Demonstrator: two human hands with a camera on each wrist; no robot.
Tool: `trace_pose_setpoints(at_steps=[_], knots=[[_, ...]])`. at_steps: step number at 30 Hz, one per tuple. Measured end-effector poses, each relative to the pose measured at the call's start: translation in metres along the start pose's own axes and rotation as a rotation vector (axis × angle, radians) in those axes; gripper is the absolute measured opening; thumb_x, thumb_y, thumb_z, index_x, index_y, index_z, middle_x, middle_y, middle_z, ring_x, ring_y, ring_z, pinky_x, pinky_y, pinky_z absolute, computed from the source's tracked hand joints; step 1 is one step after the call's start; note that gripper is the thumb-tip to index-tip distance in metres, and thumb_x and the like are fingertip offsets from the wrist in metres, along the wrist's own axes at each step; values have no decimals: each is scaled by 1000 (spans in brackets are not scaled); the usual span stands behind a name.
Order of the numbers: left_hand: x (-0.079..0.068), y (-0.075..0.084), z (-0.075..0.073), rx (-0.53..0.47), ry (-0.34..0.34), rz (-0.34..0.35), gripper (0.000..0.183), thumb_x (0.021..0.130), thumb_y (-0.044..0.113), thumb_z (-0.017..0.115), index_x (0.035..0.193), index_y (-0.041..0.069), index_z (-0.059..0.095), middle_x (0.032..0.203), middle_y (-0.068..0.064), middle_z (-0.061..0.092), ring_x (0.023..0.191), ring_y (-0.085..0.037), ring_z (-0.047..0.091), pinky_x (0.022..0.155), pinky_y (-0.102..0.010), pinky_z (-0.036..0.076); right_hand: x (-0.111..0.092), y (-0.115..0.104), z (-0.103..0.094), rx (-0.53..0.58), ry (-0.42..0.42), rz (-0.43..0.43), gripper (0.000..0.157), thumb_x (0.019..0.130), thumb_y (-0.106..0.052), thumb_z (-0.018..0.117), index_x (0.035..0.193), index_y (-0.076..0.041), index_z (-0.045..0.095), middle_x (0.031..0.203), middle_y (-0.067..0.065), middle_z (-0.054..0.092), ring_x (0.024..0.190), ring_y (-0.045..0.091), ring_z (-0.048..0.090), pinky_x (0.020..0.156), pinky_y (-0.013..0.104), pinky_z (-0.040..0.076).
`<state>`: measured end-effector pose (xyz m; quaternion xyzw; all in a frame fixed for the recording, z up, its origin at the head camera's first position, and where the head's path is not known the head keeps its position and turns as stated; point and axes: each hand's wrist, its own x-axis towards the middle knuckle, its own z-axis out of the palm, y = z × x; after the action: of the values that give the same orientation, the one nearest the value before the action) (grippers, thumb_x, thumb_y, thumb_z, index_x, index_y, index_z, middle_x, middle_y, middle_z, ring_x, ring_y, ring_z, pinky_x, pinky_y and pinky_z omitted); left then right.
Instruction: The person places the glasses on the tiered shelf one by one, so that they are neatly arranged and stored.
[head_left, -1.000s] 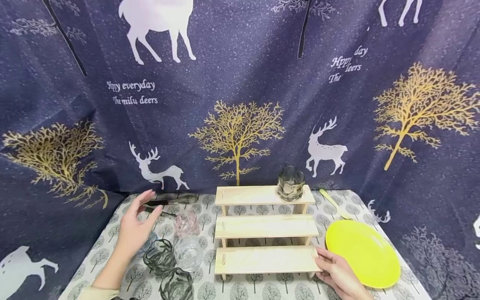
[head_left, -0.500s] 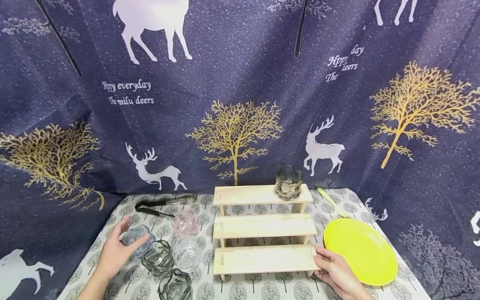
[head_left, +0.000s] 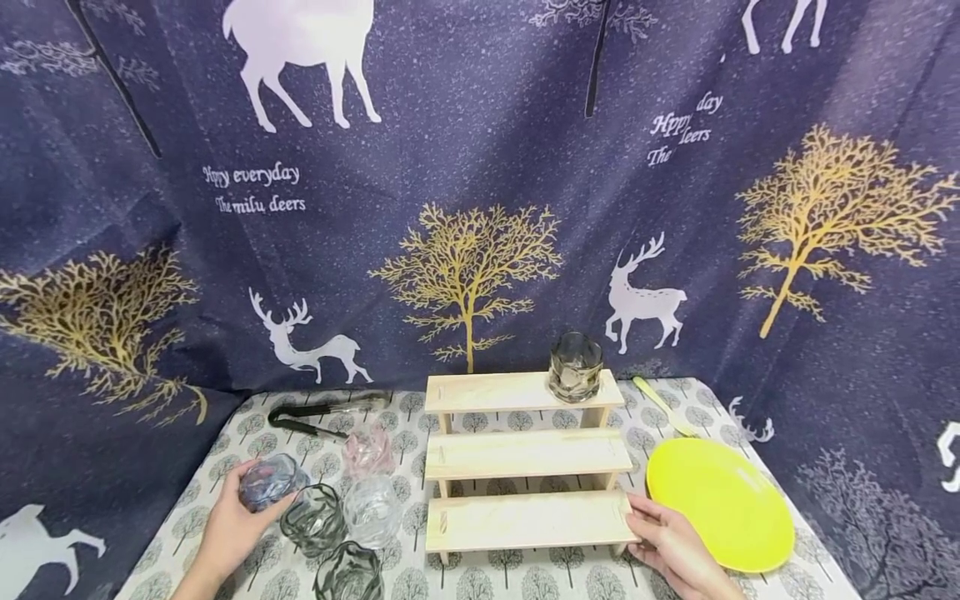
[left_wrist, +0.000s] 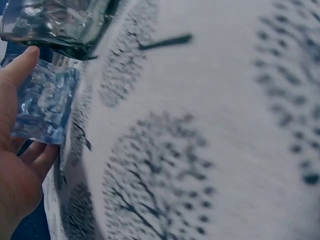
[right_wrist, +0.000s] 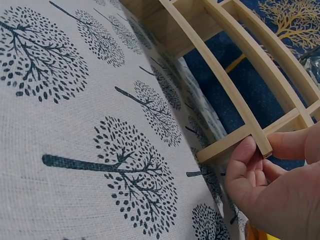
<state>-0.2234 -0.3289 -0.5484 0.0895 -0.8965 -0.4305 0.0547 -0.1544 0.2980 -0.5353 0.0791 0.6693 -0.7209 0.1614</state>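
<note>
My left hand (head_left: 234,525) grips a blue glass (head_left: 272,482) at the left of the table, with the thumb on the near side and the fingers round the far side. In the left wrist view, the blue glass (left_wrist: 45,102) sits between thumb and fingers, close to a dark grey glass (left_wrist: 60,25). At the right end of a three-step wooden shelf (head_left: 525,521), my right hand (head_left: 671,542) pinches the lowest board. The right wrist view has the thumb and fingers on either side of that board's end (right_wrist: 260,140). A smoky glass (head_left: 576,367) stands on the top step.
Right of the blue glass are a dark grey glass (head_left: 313,518), a clear glass (head_left: 372,510) and a pink glass (head_left: 367,450). Another dark glass (head_left: 348,573) is nearer. Black-handled tongs (head_left: 300,415) lie behind. A yellow plate (head_left: 720,504) and pale green utensil (head_left: 663,404) lie at right.
My left hand has come down and toward me from above the tongs onto the blue glass and now grips it. The right hand stays on the shelf's end.
</note>
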Motion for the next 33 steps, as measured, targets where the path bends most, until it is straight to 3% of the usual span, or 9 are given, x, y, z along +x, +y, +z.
trace_pose_setpoints(at_steps=[11,13,15,18,23,25,27,30,33], knots=[[1,-4,3,-93,33,-89,120,83,43,89,161,-1,9,150,-39,34,136,-58,41,107,-60,45,1,1,-1,22,-17,-10,68,109,-16,55,155,19,20,114,5,64,94,16,62,80,27,56],[0,-4,3,-98,37,-92,119,82,43,90,160,-1,11,149,-38,37,135,-56,43,103,-49,52,1,1,-1,24,-9,-4,68,109,-16,55,154,19,20,115,5,64,94,16,62,80,28,56],[-1,-3,3,-111,43,-88,117,81,42,90,159,-1,14,148,-35,41,134,-53,46,93,-30,56,2,2,-1,25,-4,-3,68,108,-16,56,154,19,20,115,5,64,95,16,62,80,28,56],[-2,-3,2,-130,52,-81,116,80,44,91,158,0,19,147,-30,47,131,-49,50,76,-10,48,2,3,-2,22,-1,-4,68,108,-15,56,154,19,19,116,5,64,96,17,61,80,28,56],[-2,-3,2,-142,78,-107,113,78,45,92,158,3,23,147,-26,49,128,-44,53,72,-11,49,2,4,-3,30,-15,-5,68,108,-15,56,155,19,19,116,5,64,96,17,62,80,28,56],[-3,-4,3,-140,100,-125,112,77,46,93,157,4,26,146,-24,51,123,-37,57,72,-13,51,3,4,-4,32,-21,-4,69,108,-15,56,155,19,19,116,5,64,96,17,62,80,28,56],[-3,-4,2,-136,123,-136,111,76,47,93,156,5,28,145,-22,53,113,-22,62,71,-13,51,3,4,-4,28,-27,-5,69,108,-15,56,155,19,19,117,5,64,97,17,61,81,29,55],[-4,-4,0,-118,164,-147,108,75,50,93,154,7,32,142,-19,57,97,0,57,70,-11,50,3,3,-4,28,-27,-4,69,108,-15,56,155,19,19,117,6,63,97,18,61,81,29,55],[-4,-1,-5,-113,198,-149,107,77,49,92,154,5,32,142,-18,58,91,3,55,68,-13,49,2,1,-3,25,-26,-3,68,108,-15,55,155,19,19,117,6,63,97,18,61,81,29,55]])
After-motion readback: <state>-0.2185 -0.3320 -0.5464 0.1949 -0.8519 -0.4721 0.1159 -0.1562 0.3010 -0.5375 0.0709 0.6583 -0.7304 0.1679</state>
